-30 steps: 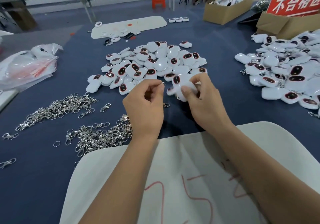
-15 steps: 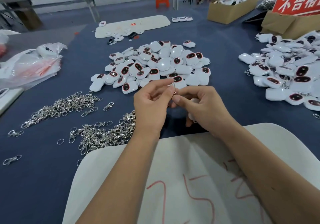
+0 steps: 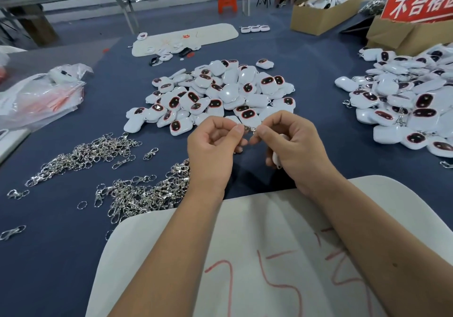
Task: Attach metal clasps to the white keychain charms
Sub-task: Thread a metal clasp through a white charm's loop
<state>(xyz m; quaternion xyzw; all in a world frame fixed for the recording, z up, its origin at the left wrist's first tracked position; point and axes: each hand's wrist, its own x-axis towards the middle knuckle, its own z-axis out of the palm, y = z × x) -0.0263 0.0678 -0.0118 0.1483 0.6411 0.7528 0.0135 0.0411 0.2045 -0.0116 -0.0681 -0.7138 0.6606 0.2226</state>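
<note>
A small metal clasp (image 3: 249, 128) sits at the centre of the frame, pinched at its left end by the thumb and forefinger of the left hand (image 3: 212, 155) and at its right end by the thumb and forefinger of the right hand (image 3: 295, 148). The right hand's lower fingers are curled round a white charm (image 3: 277, 158), of which only a sliver shows below the palm; whether the clasp already joins it cannot be told. Both hands are held above the dark blue table (image 3: 61, 255), not resting on it.

Just behind the hands, in the middle of the frame, lies a heap of white charms (image 3: 215, 96), many showing a dark oval with a red rim. A second heap of charms (image 3: 411, 103) fills the right edge, some with metal clasps showing among them. To the left of the hands, two loose piles of silver clasps (image 3: 147, 194) spread over the table, with a few single ones near the left edge.

A white foam sheet (image 3: 152, 255) with red scribbles lies at the bottom of the frame under both forearms. A crumpled plastic bag (image 3: 39, 96) sits at the left. At the upper right are cardboard boxes (image 3: 323, 15) and a red sign (image 3: 421, 0) with white characters.
</note>
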